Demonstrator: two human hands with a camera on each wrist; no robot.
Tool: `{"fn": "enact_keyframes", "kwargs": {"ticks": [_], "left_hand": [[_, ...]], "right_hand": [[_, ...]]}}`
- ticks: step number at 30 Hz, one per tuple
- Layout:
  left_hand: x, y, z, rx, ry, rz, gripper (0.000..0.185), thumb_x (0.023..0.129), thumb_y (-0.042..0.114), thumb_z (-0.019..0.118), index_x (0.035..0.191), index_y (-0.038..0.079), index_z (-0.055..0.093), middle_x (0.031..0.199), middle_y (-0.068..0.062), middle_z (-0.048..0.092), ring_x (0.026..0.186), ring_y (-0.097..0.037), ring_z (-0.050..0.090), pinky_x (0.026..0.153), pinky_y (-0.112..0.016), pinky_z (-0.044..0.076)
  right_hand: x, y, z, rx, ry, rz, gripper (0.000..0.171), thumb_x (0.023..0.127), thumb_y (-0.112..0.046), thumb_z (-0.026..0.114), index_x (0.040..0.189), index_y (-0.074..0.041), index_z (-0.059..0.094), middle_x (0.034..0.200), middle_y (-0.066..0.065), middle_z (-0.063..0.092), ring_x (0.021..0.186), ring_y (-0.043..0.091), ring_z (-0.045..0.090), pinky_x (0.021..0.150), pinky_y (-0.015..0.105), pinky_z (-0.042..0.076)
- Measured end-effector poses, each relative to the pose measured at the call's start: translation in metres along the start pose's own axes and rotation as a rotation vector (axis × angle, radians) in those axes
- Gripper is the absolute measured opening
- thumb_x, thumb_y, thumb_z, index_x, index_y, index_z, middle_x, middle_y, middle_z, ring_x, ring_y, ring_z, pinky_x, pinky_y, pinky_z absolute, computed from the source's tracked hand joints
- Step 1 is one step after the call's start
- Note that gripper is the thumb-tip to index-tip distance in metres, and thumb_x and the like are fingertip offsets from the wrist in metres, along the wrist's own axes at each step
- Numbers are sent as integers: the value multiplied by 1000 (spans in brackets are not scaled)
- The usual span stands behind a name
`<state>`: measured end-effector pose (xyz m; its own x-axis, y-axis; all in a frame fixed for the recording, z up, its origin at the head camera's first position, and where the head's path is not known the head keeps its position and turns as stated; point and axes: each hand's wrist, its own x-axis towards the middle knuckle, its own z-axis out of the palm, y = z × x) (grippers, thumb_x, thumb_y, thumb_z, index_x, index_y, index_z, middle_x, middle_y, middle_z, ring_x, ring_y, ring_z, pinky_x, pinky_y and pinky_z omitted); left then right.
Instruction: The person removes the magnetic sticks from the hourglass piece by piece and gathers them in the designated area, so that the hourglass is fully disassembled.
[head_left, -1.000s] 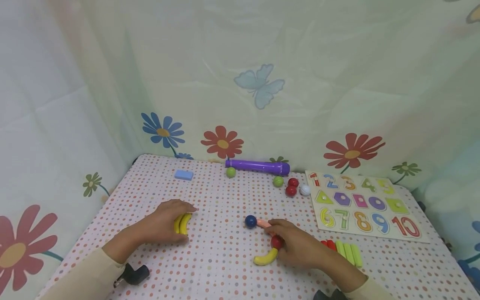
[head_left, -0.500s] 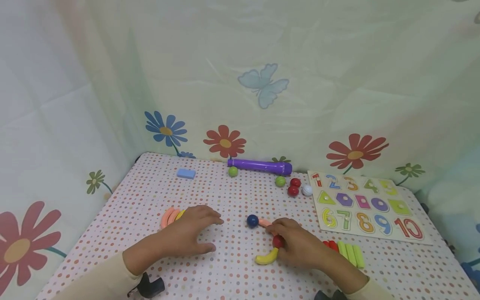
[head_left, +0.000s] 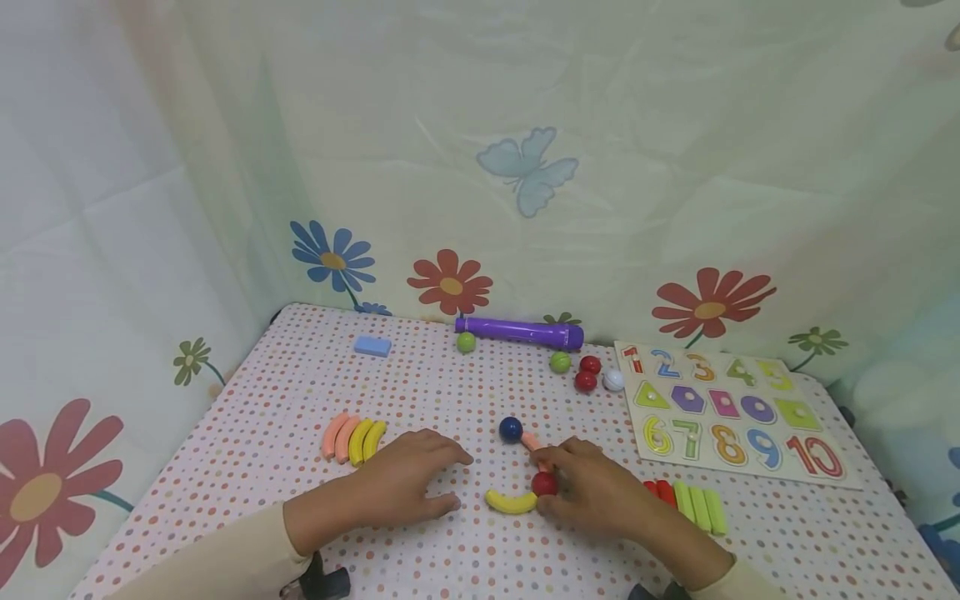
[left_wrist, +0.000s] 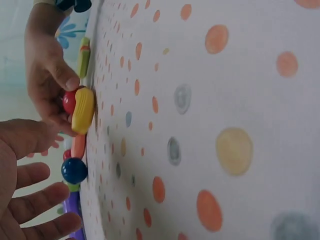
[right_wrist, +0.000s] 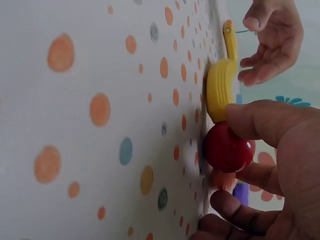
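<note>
Risk sits at the red ball [head_left: 543, 483], pinched by the right hand [head_left: 592, 492] against the yellow curved piece [head_left: 511, 502] at nine o'clock: a nudge from the relaxed, empty left hand [head_left: 408, 487] could break that joint.

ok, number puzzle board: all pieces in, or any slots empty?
All in, as far as the head view shows: the puzzle board has a coloured piece in every visible slot, numbers and shapes. Seating depth: cannot tell.

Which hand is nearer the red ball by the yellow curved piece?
Right. The right hand touches the red ball with its fingers; the left hand rests apart, beyond the yellow curved piece.
</note>
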<state>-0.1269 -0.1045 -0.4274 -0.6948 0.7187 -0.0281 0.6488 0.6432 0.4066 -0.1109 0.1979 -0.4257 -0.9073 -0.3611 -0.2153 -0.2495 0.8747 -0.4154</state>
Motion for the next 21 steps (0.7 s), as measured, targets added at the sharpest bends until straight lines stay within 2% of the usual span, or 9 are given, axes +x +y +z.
{"fn": "enact_keyframes", "kwargs": {"ticks": [3,7,11,14,16,21], "left_hand": [[3,2,3,13,9,-18,46,94,41,74,136,24,62,136,10,61,132,-15,51,111,-45,40],[5,4,7,16,21,-44,44,94,39,74,133,23,64,135,8,62,131,-16,53,110,-46,42],[6,5,8,14,35,-63,43,93,38,75,132,22,65,135,7,63,130,-18,54,109,-46,43],[6,6,9,9,43,-83,43,93,38,75,132,22,65,136,5,62,130,-19,54,109,-46,43],[7,6,9,7,46,-101,43,94,39,74,132,22,65,137,3,61,130,-19,54,108,-45,44],[8,5,12,-9,57,-141,43,94,40,74,132,23,65,137,3,60,128,-21,56,106,-46,46]], "right_hand": [[0,-2,2,-9,8,-3,55,79,-35,87,130,-25,69,102,-7,59,84,11,51,69,34,49],[-1,-3,3,-31,24,-20,55,77,-16,80,130,-24,69,101,-9,59,83,10,51,68,33,48],[-1,-6,3,-19,57,-39,51,77,-2,73,124,-21,71,101,-11,63,87,9,54,73,34,51],[1,-8,5,0,76,-41,38,83,-2,74,116,-20,72,93,-13,62,84,8,54,73,32,51],[3,-9,6,6,79,-34,30,86,-7,77,112,-20,72,87,-14,60,79,7,54,69,29,50],[6,-11,9,1,76,-11,21,88,-17,80,105,-22,69,75,-15,54,68,8,51,61,25,45]]}}
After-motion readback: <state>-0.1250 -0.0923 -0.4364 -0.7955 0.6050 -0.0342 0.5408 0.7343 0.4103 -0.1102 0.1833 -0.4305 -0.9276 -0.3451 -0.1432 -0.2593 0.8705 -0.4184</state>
